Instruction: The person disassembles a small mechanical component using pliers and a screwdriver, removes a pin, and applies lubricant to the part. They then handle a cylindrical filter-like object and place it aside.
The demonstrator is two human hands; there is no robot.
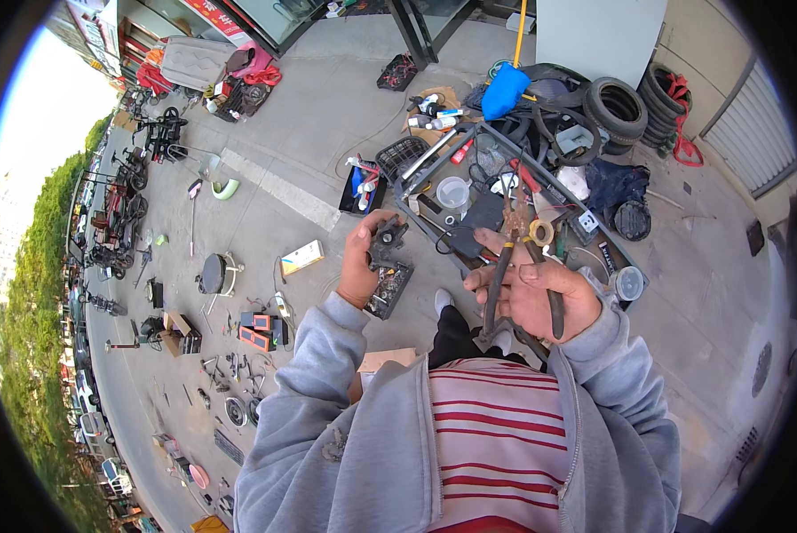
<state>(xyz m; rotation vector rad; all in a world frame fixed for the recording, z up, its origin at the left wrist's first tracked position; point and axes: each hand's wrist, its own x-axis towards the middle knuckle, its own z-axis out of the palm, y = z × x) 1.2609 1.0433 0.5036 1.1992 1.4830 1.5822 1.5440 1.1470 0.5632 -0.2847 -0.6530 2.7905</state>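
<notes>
Nearest you, your right hand (540, 298) is turned palm up, fingers loosely curled, holding rusty metal pliers with dark handles (514, 224), their handles spread apart across it. To its left, your left hand (359, 262) grips a small dark angular part (388, 234) between thumb and fingers, above a small black tray of loose bits (402, 290). Just beyond your hands sits a large grey rectangular bin of tools (434, 234); farther off, at right, lie black rubber tyres (615, 108).
</notes>
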